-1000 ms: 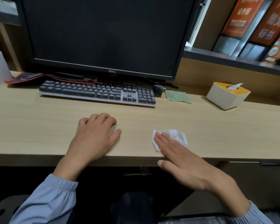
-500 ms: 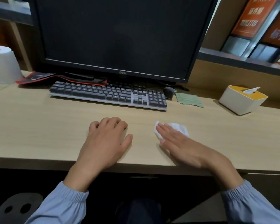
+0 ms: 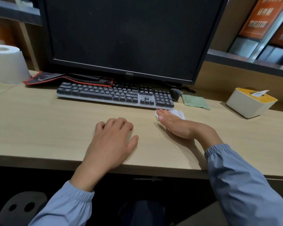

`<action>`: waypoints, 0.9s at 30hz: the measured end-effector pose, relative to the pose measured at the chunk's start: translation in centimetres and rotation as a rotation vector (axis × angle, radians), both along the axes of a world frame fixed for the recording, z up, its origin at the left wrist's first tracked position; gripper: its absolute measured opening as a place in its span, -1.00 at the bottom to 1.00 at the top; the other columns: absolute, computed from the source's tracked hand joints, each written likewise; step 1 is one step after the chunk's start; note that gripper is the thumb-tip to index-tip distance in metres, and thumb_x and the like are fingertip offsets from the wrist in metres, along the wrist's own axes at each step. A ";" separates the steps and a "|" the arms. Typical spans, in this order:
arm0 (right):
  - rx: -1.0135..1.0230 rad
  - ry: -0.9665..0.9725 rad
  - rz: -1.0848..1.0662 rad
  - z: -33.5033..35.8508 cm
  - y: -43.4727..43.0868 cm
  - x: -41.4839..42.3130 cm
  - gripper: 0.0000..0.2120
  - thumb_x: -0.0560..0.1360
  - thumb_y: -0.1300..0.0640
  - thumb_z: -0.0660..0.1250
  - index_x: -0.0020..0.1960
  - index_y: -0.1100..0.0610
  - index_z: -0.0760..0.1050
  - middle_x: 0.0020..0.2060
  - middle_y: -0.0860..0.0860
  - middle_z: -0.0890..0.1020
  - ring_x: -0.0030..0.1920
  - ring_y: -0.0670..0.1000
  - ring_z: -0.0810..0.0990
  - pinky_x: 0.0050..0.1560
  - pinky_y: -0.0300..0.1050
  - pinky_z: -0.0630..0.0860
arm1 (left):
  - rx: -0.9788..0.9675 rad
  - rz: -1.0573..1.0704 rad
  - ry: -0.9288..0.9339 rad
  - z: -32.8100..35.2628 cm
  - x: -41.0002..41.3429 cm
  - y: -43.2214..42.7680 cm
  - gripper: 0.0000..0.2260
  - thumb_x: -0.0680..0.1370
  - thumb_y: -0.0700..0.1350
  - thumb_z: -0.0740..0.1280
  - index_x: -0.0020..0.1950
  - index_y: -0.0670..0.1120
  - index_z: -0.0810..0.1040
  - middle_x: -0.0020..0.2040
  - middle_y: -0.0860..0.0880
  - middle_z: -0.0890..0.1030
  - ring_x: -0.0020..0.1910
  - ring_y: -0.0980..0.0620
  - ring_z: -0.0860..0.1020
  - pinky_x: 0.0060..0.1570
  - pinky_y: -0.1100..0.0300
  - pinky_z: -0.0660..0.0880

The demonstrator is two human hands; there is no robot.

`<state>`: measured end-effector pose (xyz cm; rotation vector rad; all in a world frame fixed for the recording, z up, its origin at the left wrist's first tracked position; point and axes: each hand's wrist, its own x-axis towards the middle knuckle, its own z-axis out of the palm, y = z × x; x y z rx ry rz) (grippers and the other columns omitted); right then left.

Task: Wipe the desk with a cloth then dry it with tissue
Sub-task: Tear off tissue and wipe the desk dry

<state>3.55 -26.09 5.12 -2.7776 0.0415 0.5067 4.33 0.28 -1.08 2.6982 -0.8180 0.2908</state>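
My right hand (image 3: pixel 175 123) presses a crumpled white tissue (image 3: pixel 178 113) flat against the wooden desk (image 3: pixel 39 128), with straight fingers reaching the keyboard's front right corner. Most of the tissue is hidden under the palm. My left hand (image 3: pixel 112 141) rests palm down on the desk near the front edge, fingers loosely curled, holding nothing. A green cloth (image 3: pixel 195 101) lies flat on the desk to the right of the keyboard, apart from both hands. A white tissue box with a yellow top (image 3: pixel 250 104) stands at the right, one tissue sticking out.
A dark keyboard (image 3: pixel 114 95) sits under a black monitor (image 3: pixel 126 38), with a mouse (image 3: pixel 176 93) at its right end. A red-edged black pad (image 3: pixel 69 79) lies behind the keyboard. A paper roll (image 3: pixel 6 64) stands far left. Shelves with orange signs rise at the back right.
My right hand has slid the tissue away from the desk's front edge, up to the keyboard's right corner. My left hand has stayed resting in place.
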 end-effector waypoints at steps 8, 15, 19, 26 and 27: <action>-0.025 -0.047 0.009 -1.1 1.7 -2.4 -0.31 0.69 -0.33 -0.14 0.69 -0.06 -0.25 0.64 -0.23 -0.29 0.60 -0.22 -0.34 0.57 -0.07 -0.25 | -0.005 0.008 0.016 0.2 0.1 0.0 -0.61 0.67 0.26 0.08 0.38 0.12 0.45 0.35 0.14 0.45 0.37 0.04 0.37 0.38 -0.05 0.24; -0.049 -0.083 0.123 -1.7 5.0 -10.6 -0.28 0.66 -0.37 -0.12 0.68 -0.13 -0.29 0.59 -0.32 -0.35 0.50 -0.40 -0.43 0.57 -0.21 -0.32 | -0.007 0.014 0.020 0.4 0.0 -0.1 -0.59 0.66 0.25 0.09 0.40 0.11 0.45 0.36 0.13 0.45 0.38 0.03 0.37 0.38 -0.05 0.24; -0.091 -0.147 0.163 -2.3 6.4 -14.7 -0.29 0.65 -0.38 -0.14 0.66 -0.14 -0.33 0.58 -0.34 -0.37 0.49 -0.40 -0.46 0.60 -0.20 -0.31 | -0.005 0.017 0.019 0.3 -0.1 -0.2 -0.60 0.66 0.26 0.09 0.39 0.12 0.46 0.35 0.14 0.45 0.37 0.04 0.38 0.37 -0.05 0.24; -0.101 -0.181 0.168 -2.5 7.4 -16.4 -0.29 0.64 -0.40 -0.17 0.65 -0.16 -0.35 0.57 -0.37 -0.38 0.50 -0.37 -0.47 0.61 -0.18 -0.27 | -0.003 0.019 0.021 0.5 -0.3 0.0 -0.62 0.66 0.25 0.08 0.37 0.12 0.46 0.34 0.15 0.46 0.35 0.06 0.39 0.36 -0.03 0.26; -0.101 -0.184 0.162 -2.5 7.4 -16.4 -0.29 0.64 -0.40 -0.17 0.65 -0.16 -0.35 0.57 -0.37 -0.38 0.49 -0.38 -0.47 0.61 -0.19 -0.27 | -0.012 0.019 0.015 0.5 -0.3 -0.1 -0.62 0.66 0.24 0.09 0.37 0.13 0.46 0.34 0.15 0.46 0.36 0.06 0.39 0.36 -0.02 0.25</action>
